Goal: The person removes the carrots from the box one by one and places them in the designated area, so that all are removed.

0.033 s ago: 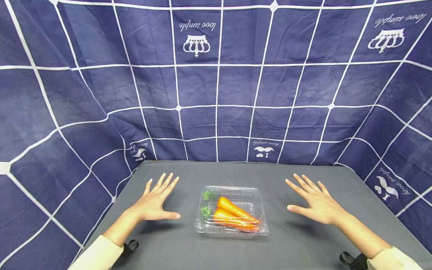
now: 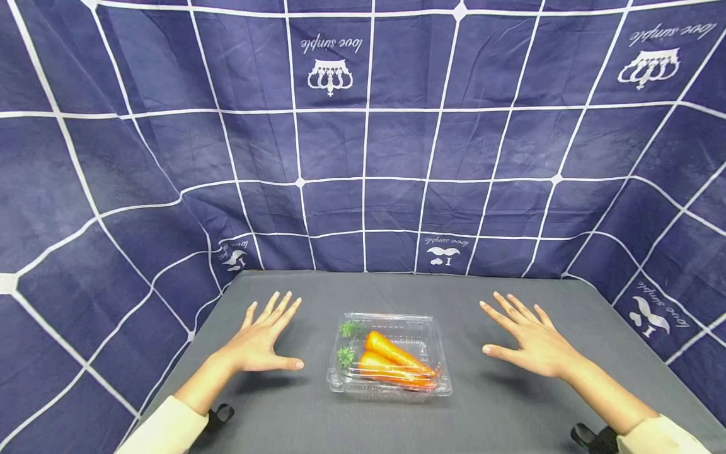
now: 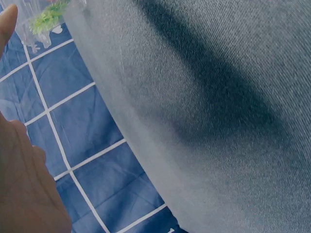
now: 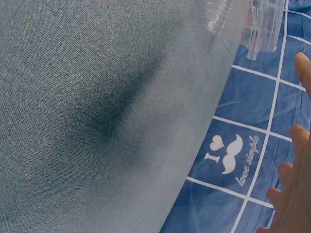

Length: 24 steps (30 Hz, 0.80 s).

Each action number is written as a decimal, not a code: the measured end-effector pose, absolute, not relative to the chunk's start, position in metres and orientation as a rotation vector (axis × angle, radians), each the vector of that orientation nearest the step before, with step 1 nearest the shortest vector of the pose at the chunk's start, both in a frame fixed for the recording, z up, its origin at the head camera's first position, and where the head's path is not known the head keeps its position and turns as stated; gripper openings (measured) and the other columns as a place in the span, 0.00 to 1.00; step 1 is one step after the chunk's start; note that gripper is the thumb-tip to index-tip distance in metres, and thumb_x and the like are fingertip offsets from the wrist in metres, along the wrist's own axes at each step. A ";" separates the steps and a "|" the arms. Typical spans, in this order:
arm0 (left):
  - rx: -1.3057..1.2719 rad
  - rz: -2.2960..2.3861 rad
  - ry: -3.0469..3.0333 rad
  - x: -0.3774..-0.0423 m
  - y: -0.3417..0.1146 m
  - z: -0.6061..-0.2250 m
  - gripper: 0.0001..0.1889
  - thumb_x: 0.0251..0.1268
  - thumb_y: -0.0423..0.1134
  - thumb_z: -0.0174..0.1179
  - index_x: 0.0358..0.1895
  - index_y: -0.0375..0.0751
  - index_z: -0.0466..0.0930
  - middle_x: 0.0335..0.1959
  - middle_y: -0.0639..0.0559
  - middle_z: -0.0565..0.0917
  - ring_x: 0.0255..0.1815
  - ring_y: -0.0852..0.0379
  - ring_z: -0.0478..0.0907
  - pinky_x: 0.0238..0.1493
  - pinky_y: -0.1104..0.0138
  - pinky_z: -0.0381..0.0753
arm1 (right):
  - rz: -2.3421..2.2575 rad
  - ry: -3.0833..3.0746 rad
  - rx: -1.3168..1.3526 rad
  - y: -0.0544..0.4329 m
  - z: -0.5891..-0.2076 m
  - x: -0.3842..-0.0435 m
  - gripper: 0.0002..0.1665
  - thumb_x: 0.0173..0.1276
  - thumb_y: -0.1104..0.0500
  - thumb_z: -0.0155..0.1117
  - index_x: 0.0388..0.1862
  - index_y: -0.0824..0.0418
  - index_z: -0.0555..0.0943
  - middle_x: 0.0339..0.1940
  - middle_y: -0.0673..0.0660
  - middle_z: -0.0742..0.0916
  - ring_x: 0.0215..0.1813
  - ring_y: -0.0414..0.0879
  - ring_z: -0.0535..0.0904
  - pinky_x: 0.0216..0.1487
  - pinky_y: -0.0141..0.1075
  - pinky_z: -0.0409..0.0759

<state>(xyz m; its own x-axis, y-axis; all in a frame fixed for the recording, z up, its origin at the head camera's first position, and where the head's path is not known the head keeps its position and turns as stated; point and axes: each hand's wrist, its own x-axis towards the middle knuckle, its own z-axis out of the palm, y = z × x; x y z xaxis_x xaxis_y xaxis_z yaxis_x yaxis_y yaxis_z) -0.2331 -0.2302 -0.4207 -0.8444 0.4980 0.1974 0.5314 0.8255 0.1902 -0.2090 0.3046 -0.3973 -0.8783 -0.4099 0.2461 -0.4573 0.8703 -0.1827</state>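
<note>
A clear plastic clamshell box (image 2: 428, 340) rests on the grey table between the hands, its lid apparently down. Inside lie two orange carrots (image 2: 391, 359) with green tops (image 2: 346, 357) toward the left. My left hand (image 2: 263, 340) is held above the table to the left of the box, fingers spread and straight, touching nothing. On the other side my right hand (image 2: 530, 343) hovers likewise, fingers spread. Part of the box (image 4: 260, 26) appears at the top of the right wrist view, and green leaves (image 3: 48, 19) show at the top left of the left wrist view.
A grey cloth-like tabletop (image 2: 317, 429) carries the box. Behind and at both sides hangs a navy curtain (image 2: 397, 145) with white grid lines and printed motifs. Dark straps (image 2: 220, 415) sit at both wrists, beside cream sleeves (image 2: 164, 429).
</note>
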 end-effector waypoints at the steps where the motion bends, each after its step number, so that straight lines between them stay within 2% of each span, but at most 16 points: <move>1: -0.815 -0.362 -2.868 -0.233 -0.230 -0.421 0.62 0.43 0.72 0.67 0.79 0.48 0.46 0.78 0.41 0.48 0.77 0.38 0.39 0.67 0.35 0.33 | 0.355 -2.846 0.665 0.304 -0.398 -0.209 0.46 0.63 0.32 0.61 0.77 0.41 0.59 0.78 0.59 0.60 0.77 0.62 0.50 0.66 0.69 0.42; 9: -0.854 -0.422 -2.870 -0.230 -0.227 -0.424 0.67 0.35 0.71 0.71 0.79 0.47 0.45 0.79 0.41 0.47 0.77 0.39 0.40 0.68 0.36 0.34 | 0.392 -2.828 0.690 0.299 -0.400 -0.210 0.46 0.64 0.33 0.62 0.77 0.40 0.59 0.78 0.59 0.60 0.76 0.61 0.51 0.67 0.69 0.42; 13: -0.938 -0.566 -2.900 -0.228 -0.217 -0.428 0.71 0.30 0.68 0.75 0.78 0.39 0.47 0.77 0.37 0.50 0.77 0.37 0.42 0.68 0.35 0.38 | 0.479 -2.793 0.730 0.293 -0.402 -0.208 0.46 0.63 0.35 0.65 0.77 0.42 0.60 0.77 0.61 0.62 0.75 0.63 0.55 0.65 0.69 0.47; 15: -0.990 -0.668 -2.937 -0.227 -0.210 -0.431 0.70 0.28 0.66 0.77 0.76 0.34 0.49 0.76 0.34 0.52 0.76 0.35 0.45 0.68 0.35 0.41 | 0.528 -2.752 0.769 0.289 -0.404 -0.207 0.46 0.62 0.38 0.67 0.76 0.47 0.62 0.75 0.61 0.65 0.73 0.63 0.60 0.63 0.68 0.53; 17: -1.036 -0.766 -2.980 -0.227 -0.203 -0.435 0.69 0.29 0.62 0.79 0.75 0.30 0.51 0.75 0.32 0.54 0.75 0.33 0.47 0.68 0.35 0.44 | 0.594 -2.713 0.802 0.284 -0.409 -0.206 0.45 0.61 0.41 0.69 0.74 0.51 0.66 0.72 0.59 0.70 0.70 0.61 0.66 0.62 0.64 0.61; 20: -1.067 -0.904 -3.058 -0.229 -0.193 -0.440 0.68 0.30 0.58 0.80 0.75 0.28 0.50 0.75 0.31 0.53 0.75 0.34 0.47 0.69 0.36 0.46 | 0.698 -2.648 0.847 0.274 -0.418 -0.203 0.40 0.60 0.45 0.73 0.69 0.55 0.71 0.64 0.52 0.78 0.63 0.52 0.75 0.57 0.54 0.73; 24: -1.028 -1.034 -3.116 -0.234 -0.181 -0.448 0.70 0.30 0.54 0.82 0.76 0.30 0.45 0.75 0.31 0.52 0.75 0.35 0.48 0.70 0.39 0.48 | 0.850 -2.576 0.909 0.260 -0.428 -0.197 0.35 0.57 0.48 0.76 0.62 0.55 0.77 0.53 0.42 0.82 0.52 0.42 0.79 0.50 0.44 0.78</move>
